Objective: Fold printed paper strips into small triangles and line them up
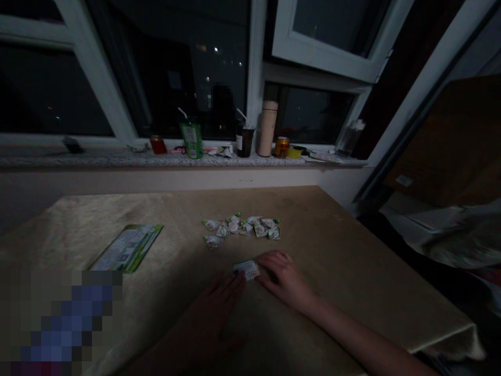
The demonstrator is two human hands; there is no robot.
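A small white paper wrapper (pixel 246 269) lies on the tan table (pixel 352 271) near me. My right hand (pixel 285 279) rests on the table with fingers curled, its fingertips touching the wrapper's right edge. My left hand (pixel 211 313) lies flat in shadow, fingers stretched toward the wrapper's left edge. Just beyond, several small wrapped candies (pixel 242 227) lie in a loose row.
A green and white flat packet (pixel 127 247) lies on the table's left. The windowsill holds a green drink carton (pixel 191 139), a dark cup (pixel 245 141), a beige flask (pixel 267 128), small jars (pixel 282 147) and a clear bottle (pixel 349 137). A brown box (pixel 450 141) stands right.
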